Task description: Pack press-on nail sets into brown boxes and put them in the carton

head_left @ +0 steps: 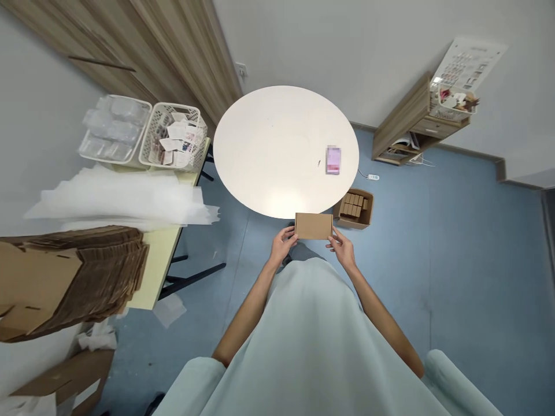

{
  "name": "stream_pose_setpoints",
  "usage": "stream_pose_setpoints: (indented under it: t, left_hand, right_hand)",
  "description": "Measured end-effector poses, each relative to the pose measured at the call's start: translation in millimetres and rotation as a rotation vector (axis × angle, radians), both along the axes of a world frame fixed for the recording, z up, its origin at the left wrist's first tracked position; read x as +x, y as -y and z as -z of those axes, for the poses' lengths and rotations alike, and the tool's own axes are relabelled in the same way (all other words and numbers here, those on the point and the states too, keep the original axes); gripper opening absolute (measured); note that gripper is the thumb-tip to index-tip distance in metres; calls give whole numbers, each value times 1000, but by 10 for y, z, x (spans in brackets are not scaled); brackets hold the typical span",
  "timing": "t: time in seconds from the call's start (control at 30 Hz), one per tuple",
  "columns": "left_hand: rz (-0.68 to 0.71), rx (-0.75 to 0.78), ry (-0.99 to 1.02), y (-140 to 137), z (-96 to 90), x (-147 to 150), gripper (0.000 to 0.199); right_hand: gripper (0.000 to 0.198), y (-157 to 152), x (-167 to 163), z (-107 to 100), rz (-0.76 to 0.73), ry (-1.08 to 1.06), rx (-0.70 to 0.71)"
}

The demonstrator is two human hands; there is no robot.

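Observation:
A small brown cardboard box point(314, 226), closed, is held level in front of my body at the near edge of the round white table point(277, 150). My left hand point(283, 244) grips its left end, thumb and fingers pressed to the side. At the opposite end, my right hand point(341, 247) pinches the box's right side. On the table's right part lies a flat pinkish object point(333, 160), blurred out, with a tiny dark item beside it. What is inside the box is hidden.
An open carton point(372, 209) of small brown boxes stands on the floor, right of the table. The left side table point(152, 271) bears flattened cardboard point(108, 277), white foam sheets point(125, 196), a basket of cards point(167, 164) and a basket of clear packs point(113, 162). A wooden cabinet point(403, 118) stands right.

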State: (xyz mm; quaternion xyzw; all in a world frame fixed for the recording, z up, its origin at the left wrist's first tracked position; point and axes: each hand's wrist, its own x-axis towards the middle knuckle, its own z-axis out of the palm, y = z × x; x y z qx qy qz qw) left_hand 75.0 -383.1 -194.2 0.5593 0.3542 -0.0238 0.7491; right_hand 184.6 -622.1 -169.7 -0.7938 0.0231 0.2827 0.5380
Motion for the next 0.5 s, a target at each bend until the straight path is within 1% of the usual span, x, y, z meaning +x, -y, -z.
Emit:
stream_pose_setpoints:
  t: [0.1, 0.17, 0.3, 0.4, 0.5]
  left_hand:
    - [54, -8, 4, 211, -9, 11, 71]
    - [93, 1, 11, 312, -4, 38, 70]
    - [135, 18, 3, 492, 10, 159, 73]
    - [145, 27, -11, 659, 11, 377, 76]
    - [167, 44, -25, 894, 25, 750, 72]
  right_hand:
    - [74, 310, -85, -90, 7, -2, -23]
    - [72, 468, -86, -108, 18, -14, -13]
    - [78, 701, 43, -40, 49, -45, 10]
    - [82, 881, 244, 62, 90, -77, 11]
    - [78, 1155, 542, 146, 139, -122, 34]
